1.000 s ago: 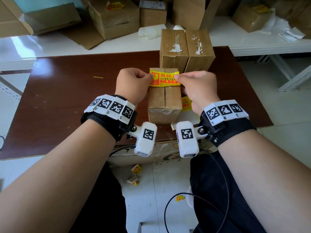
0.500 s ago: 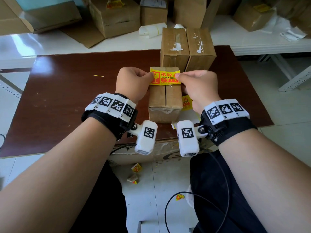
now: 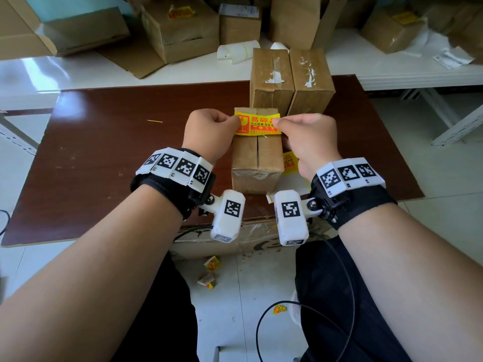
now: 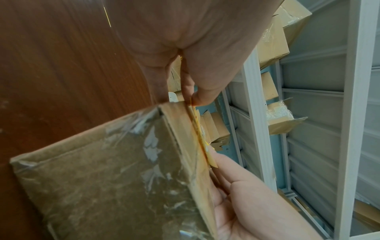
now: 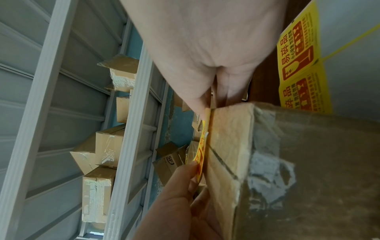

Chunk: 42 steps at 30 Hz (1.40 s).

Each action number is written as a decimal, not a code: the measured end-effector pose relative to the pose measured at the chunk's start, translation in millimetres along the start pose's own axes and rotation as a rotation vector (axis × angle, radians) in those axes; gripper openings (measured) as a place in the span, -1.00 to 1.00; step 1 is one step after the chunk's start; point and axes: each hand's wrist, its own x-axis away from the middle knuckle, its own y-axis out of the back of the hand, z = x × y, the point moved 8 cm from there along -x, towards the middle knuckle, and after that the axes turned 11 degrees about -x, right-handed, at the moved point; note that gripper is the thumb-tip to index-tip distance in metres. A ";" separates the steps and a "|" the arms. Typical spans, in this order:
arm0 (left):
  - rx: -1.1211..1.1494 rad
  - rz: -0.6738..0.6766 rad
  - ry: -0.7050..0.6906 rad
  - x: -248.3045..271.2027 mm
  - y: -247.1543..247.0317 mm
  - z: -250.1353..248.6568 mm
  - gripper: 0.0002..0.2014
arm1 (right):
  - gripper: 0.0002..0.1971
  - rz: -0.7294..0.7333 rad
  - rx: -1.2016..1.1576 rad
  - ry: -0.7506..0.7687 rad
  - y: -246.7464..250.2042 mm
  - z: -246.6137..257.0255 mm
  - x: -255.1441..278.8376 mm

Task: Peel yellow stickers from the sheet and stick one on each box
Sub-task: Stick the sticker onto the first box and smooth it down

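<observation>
A yellow sticker [image 3: 257,124] with red print is stretched flat over the far end of the near cardboard box [image 3: 257,158]. My left hand [image 3: 232,121] pinches its left edge and my right hand [image 3: 281,124] pinches its right edge. In the right wrist view the sticker [image 5: 200,151] lies almost against the top of the box [image 5: 287,162]; I cannot tell if it touches. The left wrist view shows the sticker [image 4: 202,139] edge-on beside the taped box [image 4: 102,170]. The sticker sheet [image 3: 290,163] lies on the table right of the box, partly under my right hand.
Two taller taped boxes [image 3: 271,79] [image 3: 311,79] stand side by side just behind the near box on the dark brown table [image 3: 104,152]. More cartons [image 3: 180,30] and a white roll [image 3: 235,52] lie on the white surface beyond. Scraps [image 3: 211,263] lie on the floor.
Both hands keep the sticker stretched over the far end of the box. Only the view has shifted slightly.
</observation>
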 end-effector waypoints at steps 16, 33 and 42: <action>-0.066 -0.019 -0.070 -2.9 1.3 -3.6 -0.78 | -0.86 0.012 -0.018 -0.004 0.2 -3.3 -1.6; -0.178 -0.081 -0.165 -0.5 4.7 -11.1 -0.76 | -0.91 0.002 0.000 -0.015 0.8 6.1 10.5; -0.194 -0.089 -0.158 0.3 5.1 -10.4 -0.74 | -0.88 0.001 0.014 -0.010 0.6 8.9 12.8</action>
